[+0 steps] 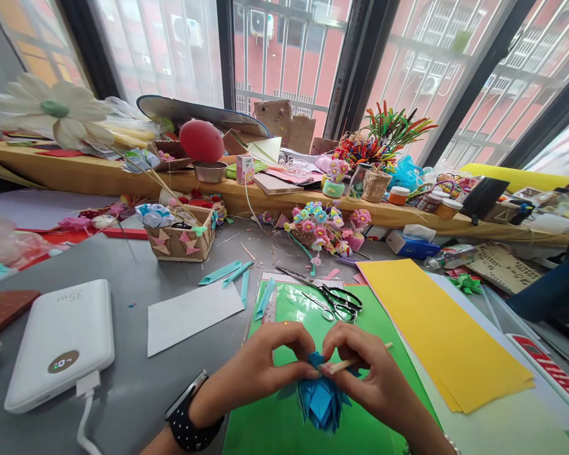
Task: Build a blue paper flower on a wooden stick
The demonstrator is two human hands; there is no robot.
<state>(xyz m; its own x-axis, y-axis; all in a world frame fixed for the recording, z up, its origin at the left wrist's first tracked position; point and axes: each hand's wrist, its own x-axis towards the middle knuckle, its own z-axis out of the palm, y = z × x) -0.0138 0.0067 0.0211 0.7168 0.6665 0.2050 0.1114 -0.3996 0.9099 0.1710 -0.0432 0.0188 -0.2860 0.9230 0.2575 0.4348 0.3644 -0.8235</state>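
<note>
A blue folded-paper flower (320,404) with several pointed petals is held over a green sheet (265,417). My left hand (275,360) pinches the flower's upper tip between thumb and fingers. My right hand (367,366) is closed around a thin wooden stick (344,365), whose end rests against the same tip; its fingertips also touch the blue paper. Just beyond the hands, black-handled scissors (344,303) and a smaller silver pair (327,311) lie on the green sheet. Folded teal paper strips (222,273) lie further left.
A white power bank (64,344) with a cable stands at the left. White paper (194,319) lies near it, and yellow sheets (436,322) are at the right. Behind are a cardboard basket (183,243), a bunch of small flowers (320,227) and a crowded wooden ledge (146,184).
</note>
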